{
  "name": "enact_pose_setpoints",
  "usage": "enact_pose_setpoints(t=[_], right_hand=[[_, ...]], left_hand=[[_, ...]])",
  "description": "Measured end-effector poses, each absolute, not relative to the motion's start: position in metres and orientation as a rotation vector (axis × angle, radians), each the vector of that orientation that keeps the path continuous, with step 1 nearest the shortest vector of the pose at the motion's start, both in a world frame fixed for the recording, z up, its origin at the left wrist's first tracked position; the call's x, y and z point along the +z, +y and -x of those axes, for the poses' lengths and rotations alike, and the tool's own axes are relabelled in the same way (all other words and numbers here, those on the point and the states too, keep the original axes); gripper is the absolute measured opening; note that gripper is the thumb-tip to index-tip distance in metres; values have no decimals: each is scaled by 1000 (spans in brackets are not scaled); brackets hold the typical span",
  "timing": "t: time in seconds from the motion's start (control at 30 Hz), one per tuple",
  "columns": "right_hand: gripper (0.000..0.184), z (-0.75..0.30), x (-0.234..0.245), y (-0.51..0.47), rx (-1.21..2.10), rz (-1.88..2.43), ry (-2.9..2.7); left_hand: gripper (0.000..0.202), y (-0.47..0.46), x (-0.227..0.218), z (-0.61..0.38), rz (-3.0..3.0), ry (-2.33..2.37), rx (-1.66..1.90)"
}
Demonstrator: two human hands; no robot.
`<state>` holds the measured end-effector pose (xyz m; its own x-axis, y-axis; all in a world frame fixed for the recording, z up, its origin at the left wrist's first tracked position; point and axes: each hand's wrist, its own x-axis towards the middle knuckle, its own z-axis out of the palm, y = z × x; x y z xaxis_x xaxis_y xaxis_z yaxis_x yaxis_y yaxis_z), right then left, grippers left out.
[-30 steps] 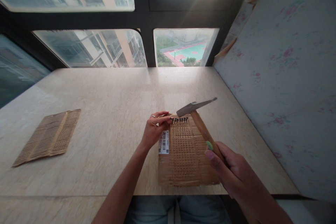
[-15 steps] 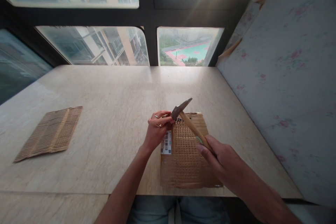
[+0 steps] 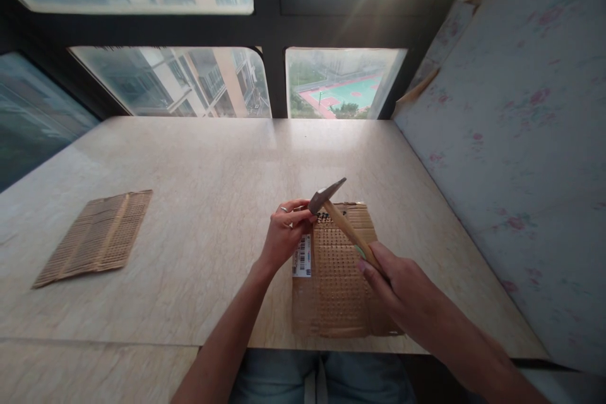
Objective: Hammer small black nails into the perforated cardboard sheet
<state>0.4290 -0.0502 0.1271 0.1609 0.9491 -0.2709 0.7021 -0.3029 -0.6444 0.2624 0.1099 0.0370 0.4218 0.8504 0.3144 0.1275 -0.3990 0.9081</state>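
My right hand (image 3: pixel 395 274) is wrapped round the wooden handle of a hammer (image 3: pixel 348 224). The hammer's dark metal head rests at or just above the fingertips of my left hand (image 3: pixel 284 227). Those fingers are pinched together near the upper left corner of a piece of cardboard (image 3: pixel 341 290); whatever they hold is hidden by the hammer head. Rows of small holes cover the middle of the cardboard, and dark marks run along its top. A white barcode label (image 3: pixel 302 257) is stuck on its left side, beside my left wrist.
A second piece of corrugated cardboard (image 3: pixel 95 237) lies at the left on the pale marble-look sill (image 3: pixel 203 202). Dark-framed windows stand behind. A wall with flowered paper (image 3: pixel 516 158) bounds the right side. The sill's front edge is close to my lap.
The view has shifted slightly, so everything appears a little to the right. Hammer and hands keep nearly the same places relative to the cardboard.
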Motion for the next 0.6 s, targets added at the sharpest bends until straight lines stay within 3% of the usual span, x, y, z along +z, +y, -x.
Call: enact_pose_setpoints(t=[0.6], right_hand=[[25,-430,129,-50,945,1989,-1552]], left_hand=[[16,111,37,-263,-1857,838,1059]])
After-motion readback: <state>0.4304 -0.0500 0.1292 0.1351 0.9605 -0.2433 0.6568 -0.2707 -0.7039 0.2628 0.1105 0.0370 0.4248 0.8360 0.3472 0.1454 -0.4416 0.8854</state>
